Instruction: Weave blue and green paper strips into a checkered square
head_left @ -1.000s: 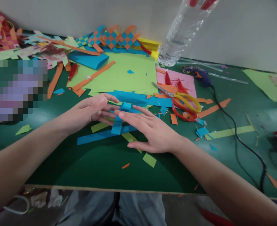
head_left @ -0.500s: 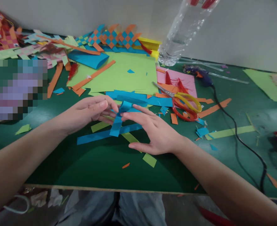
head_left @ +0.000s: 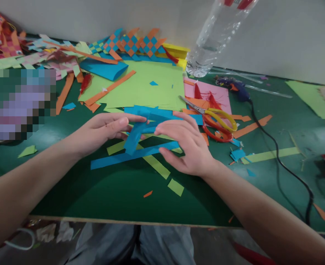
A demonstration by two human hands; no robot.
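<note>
A folded blue paper strip [head_left: 134,139] is held up over the table, its loose end hanging down and slightly blurred. My left hand [head_left: 107,127] has its index finger against the top of the strip and the other fingers behind it, partly hidden; the thumb stays off the paper. Just to the right, my right hand [head_left: 188,145] is open, fingers curved and thumb spread away. Beneath both hands lie a flat blue strip [head_left: 109,161] and a light green strip [head_left: 156,167].
Scissors [head_left: 210,116] with yellow and red handles lie beyond my right hand. Behind are green paper sheets [head_left: 148,92], woven paper fish [head_left: 130,44] and a water bottle [head_left: 208,46]. At the right, a glue gun [head_left: 241,92] trails a black cord [head_left: 275,147].
My right hand has drawn back to the right, off the folded strip, with its fingers curling more. The strip's loop has loosened and shifted slightly left, staying with my left hand.
</note>
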